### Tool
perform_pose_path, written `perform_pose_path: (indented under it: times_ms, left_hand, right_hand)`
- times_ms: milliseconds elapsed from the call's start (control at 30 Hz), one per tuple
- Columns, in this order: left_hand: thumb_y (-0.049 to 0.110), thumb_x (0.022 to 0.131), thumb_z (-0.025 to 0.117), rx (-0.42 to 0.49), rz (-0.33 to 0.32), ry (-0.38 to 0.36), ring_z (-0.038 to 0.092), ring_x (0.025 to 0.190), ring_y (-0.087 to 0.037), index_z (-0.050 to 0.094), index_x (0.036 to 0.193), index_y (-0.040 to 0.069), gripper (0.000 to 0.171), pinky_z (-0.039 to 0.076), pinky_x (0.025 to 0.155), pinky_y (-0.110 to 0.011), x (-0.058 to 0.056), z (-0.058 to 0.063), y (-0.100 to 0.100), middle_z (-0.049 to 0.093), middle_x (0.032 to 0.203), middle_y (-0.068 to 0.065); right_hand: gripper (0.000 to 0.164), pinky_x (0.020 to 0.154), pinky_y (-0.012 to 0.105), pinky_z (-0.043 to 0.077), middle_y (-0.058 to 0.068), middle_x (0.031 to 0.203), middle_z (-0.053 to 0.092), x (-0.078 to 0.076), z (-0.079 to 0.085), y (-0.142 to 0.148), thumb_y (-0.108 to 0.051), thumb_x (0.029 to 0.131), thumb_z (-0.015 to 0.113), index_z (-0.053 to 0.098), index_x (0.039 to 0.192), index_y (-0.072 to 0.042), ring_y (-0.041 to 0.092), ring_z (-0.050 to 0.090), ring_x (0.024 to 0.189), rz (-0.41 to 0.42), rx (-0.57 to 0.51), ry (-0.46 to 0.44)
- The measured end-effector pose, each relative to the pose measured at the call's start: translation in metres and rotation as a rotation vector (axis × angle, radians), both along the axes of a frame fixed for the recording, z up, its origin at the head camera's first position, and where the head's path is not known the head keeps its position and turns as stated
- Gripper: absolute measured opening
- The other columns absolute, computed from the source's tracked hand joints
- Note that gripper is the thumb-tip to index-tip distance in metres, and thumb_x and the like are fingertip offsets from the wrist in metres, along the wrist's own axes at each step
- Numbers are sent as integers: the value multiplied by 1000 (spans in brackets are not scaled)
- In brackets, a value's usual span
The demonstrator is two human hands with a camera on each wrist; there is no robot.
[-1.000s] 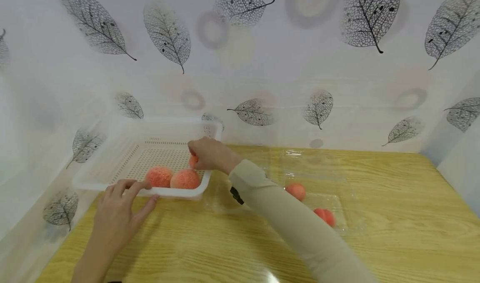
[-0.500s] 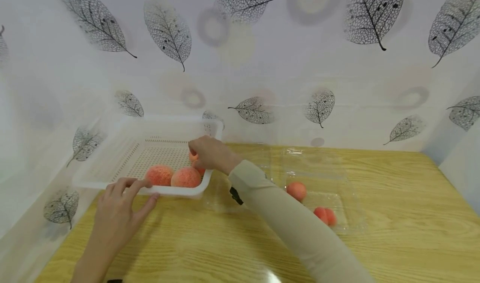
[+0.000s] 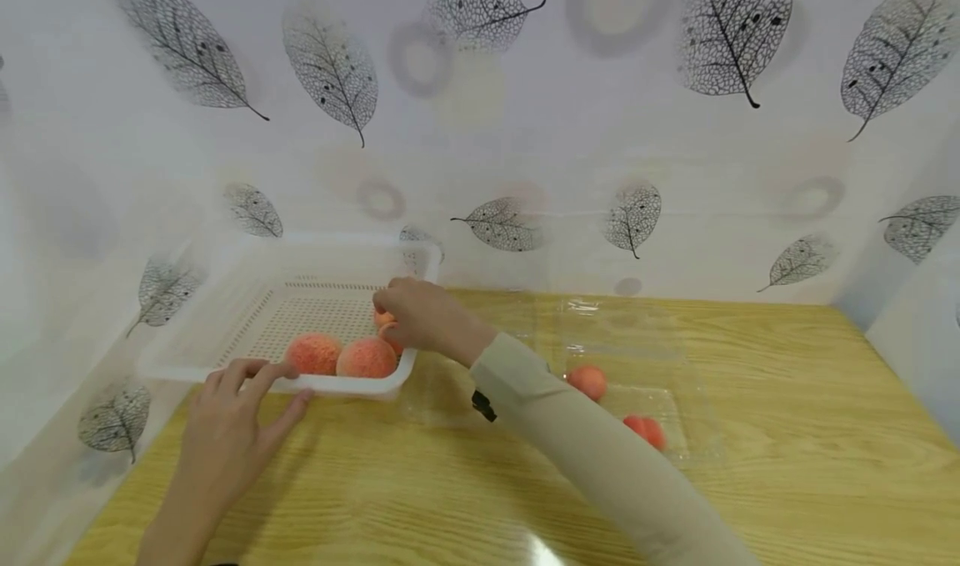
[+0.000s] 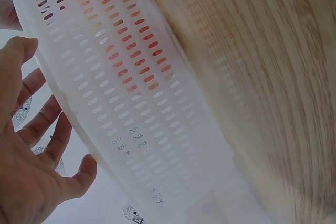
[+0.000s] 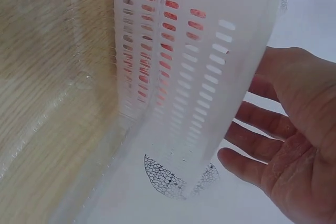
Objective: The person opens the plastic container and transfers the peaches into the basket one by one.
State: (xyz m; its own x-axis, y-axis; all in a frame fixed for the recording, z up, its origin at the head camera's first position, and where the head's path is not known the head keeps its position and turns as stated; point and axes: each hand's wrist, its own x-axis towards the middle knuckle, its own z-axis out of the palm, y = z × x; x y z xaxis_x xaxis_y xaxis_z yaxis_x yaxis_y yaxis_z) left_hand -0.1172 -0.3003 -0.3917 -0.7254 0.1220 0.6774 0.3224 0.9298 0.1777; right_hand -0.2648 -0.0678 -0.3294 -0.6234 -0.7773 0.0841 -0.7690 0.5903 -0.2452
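A white slotted plastic basket (image 3: pixel 247 374) stands at the left. Two pinkish-red peaches (image 3: pixel 367 357) lie inside its front right part. My left hand (image 3: pixel 228 433) holds the basket's front rim, fingers over the edge and thumb outside. In the right corner, my right hand (image 3: pixel 427 316) reaches over the rim with curled fingers around a small orange-red peach (image 3: pixel 384 317). Another partly hidden peach (image 3: pixel 393 341) lies just below the thumb. The right wrist view shows the fingers beyond the basket wall (image 5: pixel 231 61), with peach colour through the slots; the actual contact is hidden.
A clear plastic clamshell box (image 3: pixel 675 399) lies to the right, holding an orange-red peach (image 3: pixel 587 381) and a redder one (image 3: pixel 645 432). More clear plastic (image 3: pixel 442 391) lies beside the basket, under the right forearm. Leaf-patterned sheeting (image 3: pixel 495 157) backs the wood-grain table (image 3: pixel 405 491).
My right hand has shifted slightly right relative to the basket. More of the peaches under it shows than one second ago. The left hand keeps its place on the rim.
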Motion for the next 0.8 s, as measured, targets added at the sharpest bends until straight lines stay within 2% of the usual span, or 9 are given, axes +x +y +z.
perform_pose_path:
  times_ms: [167, 300, 500, 700, 800]
  left_hand:
    - [27, 80, 84, 5, -5, 5, 59, 91, -44, 72, 104, 13, 30, 44, 73, -60, 0, 0, -1, 66, 101, -16]
    - [24, 77, 86, -14, -5, 12, 60, 90, -45, 72, 103, 13, 32, 45, 72, -60, -1, 1, -1, 66, 100, -17]
    - [20, 72, 89, -18, 5, 1, 60, 91, -44, 72, 103, 14, 36, 47, 70, -61, -2, 2, 2, 66, 102, -16]
    - [28, 80, 83, -26, -10, 31, 61, 88, -44, 73, 103, 13, 29, 47, 69, -60, -1, 2, 0, 67, 100, -16]
    - [29, 80, 84, -29, -10, 36, 61, 86, -43, 73, 103, 13, 30, 48, 67, -59, -1, 2, -1, 67, 98, -16]
  right_hand:
    - [14, 67, 22, 40, 4, 106, 69, 8, 6, 5, -17, 98, 66, 71, 108, -10, 13, 54, 85, 0, 6, 37]
    - [15, 68, 22, 41, 6, 105, 70, 16, 10, 16, -17, 97, 67, 72, 109, -8, 14, 55, 86, -3, -14, 51]
    - [22, 74, 25, 49, 6, 104, 68, 28, 17, 36, -17, 96, 71, 71, 116, -7, 15, 57, 84, -27, -38, 50]
    - [28, 77, 28, 53, 6, 109, 69, 42, 23, 51, -19, 95, 72, 70, 122, -9, 15, 60, 85, -54, -45, 62]
    - [29, 75, 29, 53, 7, 110, 70, 49, 24, 58, -18, 95, 73, 70, 121, -8, 16, 61, 85, -57, -61, 85]
